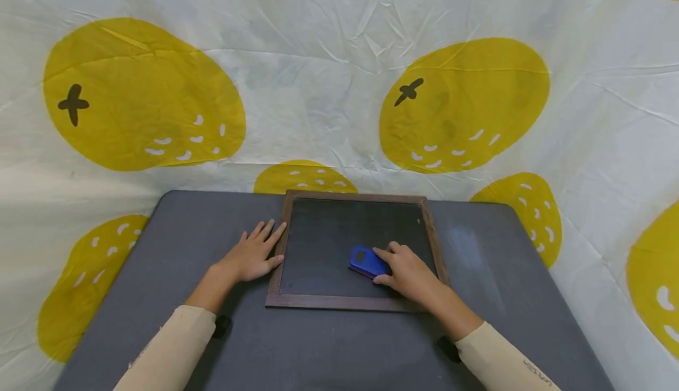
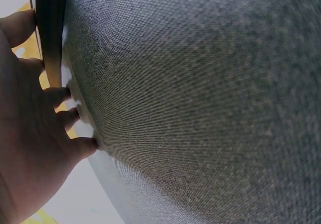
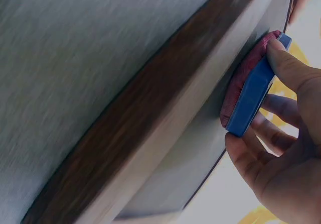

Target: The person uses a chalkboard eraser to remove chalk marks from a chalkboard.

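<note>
Even soft light; head view warped; wrist views blurred.

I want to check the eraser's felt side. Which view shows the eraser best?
Right wrist: the eraser is close, red felt against the chalkboard. Head view shows only its blue back; left wrist shows none of it.

The surface [image 1: 175, 243] is dark grey, with a fine woven texture. The board [image 1: 329, 243] is black inside a dark brown wooden frame [image 1: 339, 302]. The eraser [image 1: 366, 261] is blue on top and dark red below. The backdrop cloth [image 1: 329, 66] is white with big yellow fruit shapes, small white dashes and black crosses. Both sleeves [image 1: 175, 344] are beige.
</note>
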Demonstrator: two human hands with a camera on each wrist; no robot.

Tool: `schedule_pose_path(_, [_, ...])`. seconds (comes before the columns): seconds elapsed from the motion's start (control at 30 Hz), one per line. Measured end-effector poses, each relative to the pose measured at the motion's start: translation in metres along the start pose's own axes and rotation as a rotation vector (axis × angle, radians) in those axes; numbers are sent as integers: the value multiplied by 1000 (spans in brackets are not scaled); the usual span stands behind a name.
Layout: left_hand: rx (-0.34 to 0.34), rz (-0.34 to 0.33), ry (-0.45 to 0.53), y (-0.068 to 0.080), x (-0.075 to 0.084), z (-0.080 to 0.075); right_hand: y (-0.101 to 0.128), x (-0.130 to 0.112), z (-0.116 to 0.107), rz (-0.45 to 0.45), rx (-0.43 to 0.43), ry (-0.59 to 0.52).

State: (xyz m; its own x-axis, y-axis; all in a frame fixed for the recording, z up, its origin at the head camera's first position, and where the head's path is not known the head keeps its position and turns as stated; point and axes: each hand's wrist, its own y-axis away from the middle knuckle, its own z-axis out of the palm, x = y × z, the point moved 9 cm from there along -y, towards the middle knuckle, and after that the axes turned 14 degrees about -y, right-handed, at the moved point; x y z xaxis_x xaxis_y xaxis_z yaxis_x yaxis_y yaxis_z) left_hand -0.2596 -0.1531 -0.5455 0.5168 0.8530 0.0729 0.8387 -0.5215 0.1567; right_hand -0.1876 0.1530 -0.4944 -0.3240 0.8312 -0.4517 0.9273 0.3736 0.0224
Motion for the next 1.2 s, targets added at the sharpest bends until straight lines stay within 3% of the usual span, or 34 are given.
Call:
schedule_pose_path(0.47, [12,11,14,2,2,-6,12,63,-32,94,37,-40])
schedule_pose_path(0.87, [29,31,31,5,8,0,20,71,-31,119,23,-73])
schedule_pose_path(1.2, [40,26,52,3,5,-6,15,67,-38,73,52,-75])
